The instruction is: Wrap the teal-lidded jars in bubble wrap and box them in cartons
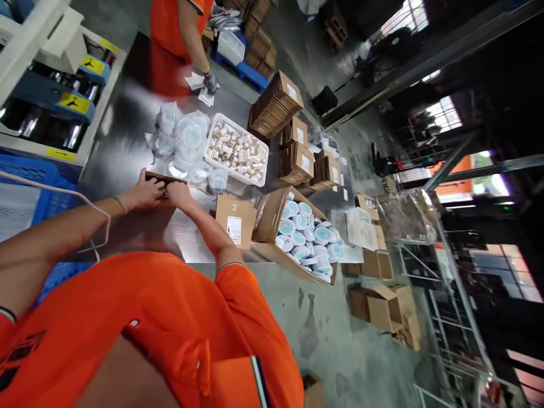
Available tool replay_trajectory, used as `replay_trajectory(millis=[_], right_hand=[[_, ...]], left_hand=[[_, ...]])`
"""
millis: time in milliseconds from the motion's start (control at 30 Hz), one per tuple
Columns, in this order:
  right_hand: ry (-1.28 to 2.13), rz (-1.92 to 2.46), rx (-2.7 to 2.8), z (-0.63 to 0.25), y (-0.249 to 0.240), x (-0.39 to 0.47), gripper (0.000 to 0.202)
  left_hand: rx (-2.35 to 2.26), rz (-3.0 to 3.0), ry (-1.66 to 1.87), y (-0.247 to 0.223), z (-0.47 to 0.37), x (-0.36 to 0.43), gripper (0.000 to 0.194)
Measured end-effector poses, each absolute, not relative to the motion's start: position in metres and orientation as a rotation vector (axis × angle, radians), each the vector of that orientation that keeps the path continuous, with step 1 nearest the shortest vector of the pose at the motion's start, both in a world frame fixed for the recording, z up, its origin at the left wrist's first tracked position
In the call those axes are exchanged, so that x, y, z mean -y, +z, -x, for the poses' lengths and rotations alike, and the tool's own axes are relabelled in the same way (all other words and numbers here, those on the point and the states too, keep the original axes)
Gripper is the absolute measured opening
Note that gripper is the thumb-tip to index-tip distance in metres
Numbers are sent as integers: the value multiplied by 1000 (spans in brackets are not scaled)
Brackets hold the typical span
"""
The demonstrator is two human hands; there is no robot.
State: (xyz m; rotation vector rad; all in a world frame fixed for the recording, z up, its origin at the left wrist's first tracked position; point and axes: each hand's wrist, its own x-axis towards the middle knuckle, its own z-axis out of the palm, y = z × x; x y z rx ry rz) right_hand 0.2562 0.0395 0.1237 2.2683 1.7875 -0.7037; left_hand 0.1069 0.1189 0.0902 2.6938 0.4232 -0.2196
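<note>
A small brown cardboard box [163, 176] stands on the steel table close to my body, its dark inside partly showing. My left hand [147, 192] grips its left part, with fingers curled over the edge. On the right side my right hand [179, 194] is closed on the same box, its fingertips near those of the left. What lies inside is hidden. Just beyond are clear-wrapped white round packs [190, 136] with pale blue labels. A white basket [207, 154] of small white and gold-brown pieces sits to their right.
Right of my arm lie a flat labelled carton [235, 221] and an open box [266, 218] of white round discs. Stacked flat cartons [276, 105] stand farther back. Across the table a co-worker's gloved hand [210, 82] touches papers. A roller conveyor [55, 102] runs at left.
</note>
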Motion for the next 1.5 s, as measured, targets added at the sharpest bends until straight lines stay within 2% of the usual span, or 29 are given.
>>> replay_trajectory(millis=[100, 200, 333, 433, 600, 667, 800, 900, 1067, 1133, 1233, 1267, 1300, 1400, 1500], right_hand=[[-729, -2198, -1804, -256, 110, -55, 38], [-666, -2272, -1866, -266, 111, -47, 29], [-618, -2898, -1585, -294, 115, -9, 26], [-852, -3085, -1362, -303, 105, 1, 17], [-1154, -2825, -1621, -292, 75, -28, 15], [-1191, -2668, -1774, -296, 71, -30, 14], [-1252, -2476, -2014, -311, 72, -1, 30], [-1164, -2387, -2147, -311, 66, 19, 33], [-945, -2460, -2027, -295, 54, 8, 17], [-773, -2597, -1827, -293, 55, -3, 22], [-536, -2728, -1656, -298, 58, -14, 65], [-496, -2710, -1679, -301, 58, -15, 74], [-491, -2651, -1745, -303, 57, -15, 75], [-581, -2398, -1948, -305, 48, -7, 57], [-599, -2339, -1921, -301, 40, 6, 58]], left_hand=[[-409, -2684, -175, 83, -106, -121, 35], [-418, -2636, -134, 78, -106, -125, 28], [-413, -2619, -115, 69, -111, -128, 48], [-430, -2643, -124, 59, -117, -128, 55], [-433, -2615, -128, 49, -120, -131, 68], [-424, -2501, -87, 47, -110, -141, 67], [-664, -2156, 201, 31, -72, -176, 63], [-670, -1967, 95, 12, -58, -195, 79], [-712, -1942, 3, -13, -94, -189, 95], [-717, -1947, 15, -17, -105, -190, 94], [-653, -1942, 19, -12, -101, -203, 94], [-624, -1933, 25, -8, -97, -208, 94], [-598, -1933, 34, -4, -93, -212, 91], [-562, -2132, 25, 8, -89, -204, 78], [-579, -2417, -11, 13, -91, -171, 81]])
